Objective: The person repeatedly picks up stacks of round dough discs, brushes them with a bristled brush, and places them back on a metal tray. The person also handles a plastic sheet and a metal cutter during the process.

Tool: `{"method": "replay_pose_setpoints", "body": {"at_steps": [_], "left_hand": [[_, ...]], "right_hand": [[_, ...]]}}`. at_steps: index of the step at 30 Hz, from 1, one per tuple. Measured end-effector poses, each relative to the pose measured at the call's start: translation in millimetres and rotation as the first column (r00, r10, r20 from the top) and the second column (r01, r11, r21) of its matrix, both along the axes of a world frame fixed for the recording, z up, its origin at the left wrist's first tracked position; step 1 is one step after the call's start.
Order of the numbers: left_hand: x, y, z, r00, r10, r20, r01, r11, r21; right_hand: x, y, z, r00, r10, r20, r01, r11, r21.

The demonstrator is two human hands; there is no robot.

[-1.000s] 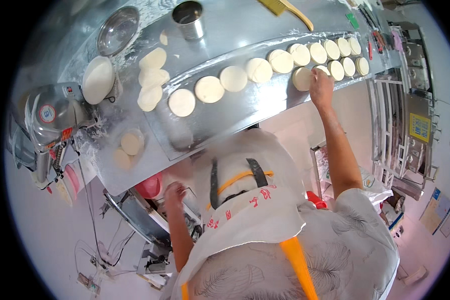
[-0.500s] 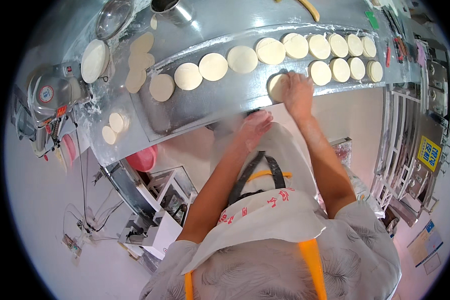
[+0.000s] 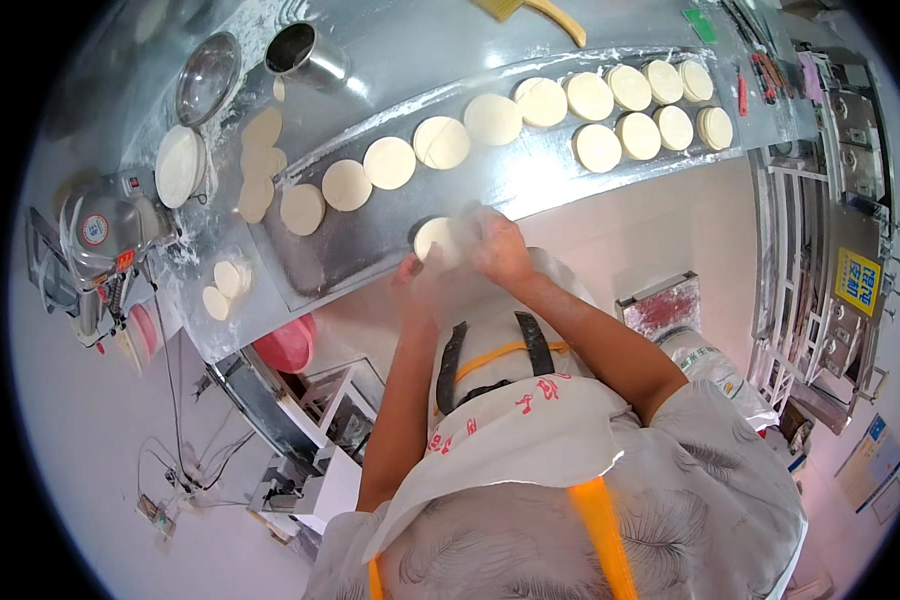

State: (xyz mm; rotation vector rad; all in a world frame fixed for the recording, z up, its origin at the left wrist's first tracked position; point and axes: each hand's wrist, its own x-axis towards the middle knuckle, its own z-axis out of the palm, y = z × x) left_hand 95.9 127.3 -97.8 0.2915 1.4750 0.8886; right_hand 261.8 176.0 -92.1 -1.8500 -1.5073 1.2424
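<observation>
A pale round piece of dough [image 3: 431, 236], perhaps a small stack, is at the near edge of the metal worktop between my hands. My left hand [image 3: 417, 285] grips it from below left, with the thumb over its top. Close against its right side is my right hand [image 3: 502, 250], its fingers curled but smeared by motion. Beyond my hands, a long row of dough rounds [image 3: 389, 163] crosses the tray-like metal surface [image 3: 370, 235]. A shorter row of dough rounds [image 3: 597, 148] lies at the right, and those farthest right are stacked.
Flattened dough pieces [image 3: 256, 165], a white round dish [image 3: 180, 167], a clear bowl [image 3: 208, 78] and a metal canister [image 3: 315, 60] stand at the left. A brush [image 3: 558, 22] lies at the back. A machine [image 3: 110, 225] stands far left, and a metal rack [image 3: 780, 290] at right.
My right hand has moved left along the near edge, and the dough round has come with it. My left hand has moved left and now meets it. The whole view has shifted slightly.
</observation>
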Motion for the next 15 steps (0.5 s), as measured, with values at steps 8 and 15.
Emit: {"method": "replay_pose_setpoints", "body": {"at_steps": [8, 15], "left_hand": [[-16, 40, 109, 0.947, -0.268, -0.176, 0.295, 0.944, 0.149], [-19, 55, 149, 0.958, -0.227, -0.175, 0.260, 0.945, 0.200]], "right_hand": [[31, 50, 66, -0.007, -0.608, -0.794, -0.376, 0.737, -0.561], [35, 69, 133, 0.704, 0.007, -0.710, -0.279, 0.922, -0.267]]}}
